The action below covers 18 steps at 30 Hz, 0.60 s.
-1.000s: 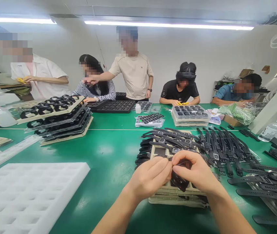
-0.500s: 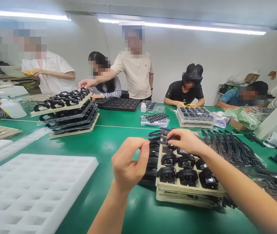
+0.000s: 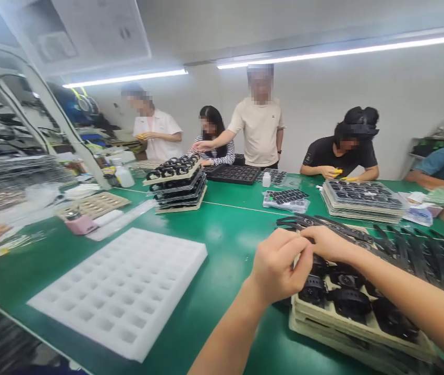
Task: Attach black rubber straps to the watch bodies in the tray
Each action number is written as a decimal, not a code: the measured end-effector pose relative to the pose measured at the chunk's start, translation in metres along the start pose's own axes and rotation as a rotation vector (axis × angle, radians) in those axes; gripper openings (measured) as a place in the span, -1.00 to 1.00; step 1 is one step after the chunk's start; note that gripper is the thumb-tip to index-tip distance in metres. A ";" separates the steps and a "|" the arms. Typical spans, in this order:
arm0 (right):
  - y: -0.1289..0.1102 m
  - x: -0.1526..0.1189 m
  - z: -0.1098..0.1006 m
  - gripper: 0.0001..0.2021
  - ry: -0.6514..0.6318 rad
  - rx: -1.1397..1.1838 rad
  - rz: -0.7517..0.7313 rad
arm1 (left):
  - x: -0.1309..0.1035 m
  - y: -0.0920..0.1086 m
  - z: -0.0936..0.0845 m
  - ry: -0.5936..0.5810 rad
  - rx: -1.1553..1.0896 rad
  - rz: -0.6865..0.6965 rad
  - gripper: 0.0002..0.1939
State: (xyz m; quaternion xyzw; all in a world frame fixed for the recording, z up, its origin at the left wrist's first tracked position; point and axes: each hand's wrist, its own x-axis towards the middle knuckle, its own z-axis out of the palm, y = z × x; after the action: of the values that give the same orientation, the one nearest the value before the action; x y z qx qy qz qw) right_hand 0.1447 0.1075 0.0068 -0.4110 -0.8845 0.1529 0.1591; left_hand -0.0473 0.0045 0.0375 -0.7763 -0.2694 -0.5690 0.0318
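Hands meet above far-left corner of beige tray [image 3: 362,325]: left hand [image 3: 276,268] curled, fingertips pinched narrow; right hand [image 3: 325,242] touching it, contents hidden. Coiled watches [image 3: 349,302] lie directly beneath, near-right of hands; right hand nearer. Loose straps [image 3: 413,250] stretch farther right on counter [image 3: 222,234].

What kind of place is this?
Most likely a small watch assembly workshop: stacked trays of black watches, loose straps heaped on a long green table, and several people working side by side.
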 end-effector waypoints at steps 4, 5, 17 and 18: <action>0.009 -0.014 -0.020 -0.77 -0.014 -0.124 0.086 | -0.001 -0.001 0.007 -0.025 0.007 0.042 -0.86; 0.012 -0.021 -0.028 -0.78 -0.020 -0.174 0.143 | -0.001 -0.003 0.008 -0.023 0.005 0.048 -0.87; 0.017 -0.074 -0.065 -0.89 -0.211 -0.453 0.552 | -0.001 -0.013 0.016 -0.038 0.015 0.100 -0.86; 0.012 -0.076 -0.068 -0.90 -0.165 -0.479 0.533 | -0.002 -0.014 0.017 -0.044 0.023 0.096 -0.86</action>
State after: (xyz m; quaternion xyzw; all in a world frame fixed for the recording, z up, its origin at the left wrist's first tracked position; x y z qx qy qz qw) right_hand 0.2276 0.0655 0.0515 -0.6389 -0.7669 0.0103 -0.0591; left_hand -0.0392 0.0215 0.0267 -0.8002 -0.2391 -0.5465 0.0623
